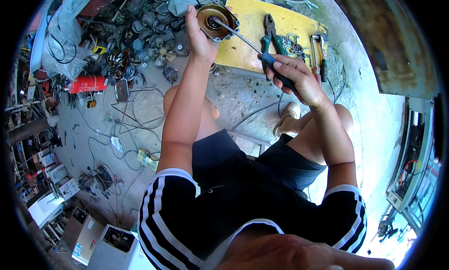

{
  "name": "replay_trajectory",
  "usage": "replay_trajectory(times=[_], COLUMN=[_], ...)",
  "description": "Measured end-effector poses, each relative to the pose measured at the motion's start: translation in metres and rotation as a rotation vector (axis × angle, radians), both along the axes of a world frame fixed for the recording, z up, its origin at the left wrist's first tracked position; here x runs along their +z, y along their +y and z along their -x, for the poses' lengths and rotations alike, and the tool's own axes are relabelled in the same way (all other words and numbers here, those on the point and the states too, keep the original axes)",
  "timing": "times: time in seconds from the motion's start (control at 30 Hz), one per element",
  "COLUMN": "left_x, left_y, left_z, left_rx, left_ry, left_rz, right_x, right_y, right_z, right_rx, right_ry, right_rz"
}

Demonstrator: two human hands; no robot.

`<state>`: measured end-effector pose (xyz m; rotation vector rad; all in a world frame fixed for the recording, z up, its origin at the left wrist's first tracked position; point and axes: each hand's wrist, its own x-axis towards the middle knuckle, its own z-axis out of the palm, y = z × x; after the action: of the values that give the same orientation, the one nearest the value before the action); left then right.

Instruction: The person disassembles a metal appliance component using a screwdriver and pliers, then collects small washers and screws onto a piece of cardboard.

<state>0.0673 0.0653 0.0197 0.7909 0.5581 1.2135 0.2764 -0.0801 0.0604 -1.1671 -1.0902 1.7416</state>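
In my left hand [202, 44] is a round metal motor end cover [205, 17] with a brown inside, its hollow face turned up toward me. My fingers wrap round its rim. My right hand [305, 83] grips a screwdriver [268, 60] by its dark blue handle. The long shaft slants up and left, and its tip sits at the centre hole of the cover. Both hands are over the near side of a low yellow table [248, 13]. Green-handled pliers [270, 31] lie on the table just beyond the screwdriver.
Several metal rings [293, 45] lie right of the pliers, beside a tool with a dark green handle [323, 62]. Used motor parts [159, 50] are heaped at the far left, near a red cylinder [89, 84]. Loose cables [133, 111] cross the floor.
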Motion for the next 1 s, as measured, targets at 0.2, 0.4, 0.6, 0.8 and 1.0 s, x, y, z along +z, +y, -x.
replay_trajectory(times=[0.2,0.4,0.6,0.8,1.0], left_x=[-0.001,-0.003,0.006,0.012,0.017], left_y=[0.0,0.0,-0.009,-0.014,-0.022], left_z=[0.0,0.0,-0.006,-0.011,-0.021], left_rx=[0.008,-0.021,-0.022,-0.119,-0.076], left_ry=[0.029,0.054,0.08,-0.054,0.022], left_rz=[-0.053,-0.076,-0.125,-0.15,-0.174], right_x=[-0.002,-0.004,-0.01,-0.003,-0.003], right_y=[0.001,0.0,-0.004,-0.015,-0.014], right_z=[-0.001,0.005,0.016,0.027,0.03], right_rx=[0.001,-0.038,-0.12,0.07,0.101], right_ry=[0.041,0.2,0.479,0.907,0.723], right_rz=[0.034,0.086,0.294,0.55,0.437])
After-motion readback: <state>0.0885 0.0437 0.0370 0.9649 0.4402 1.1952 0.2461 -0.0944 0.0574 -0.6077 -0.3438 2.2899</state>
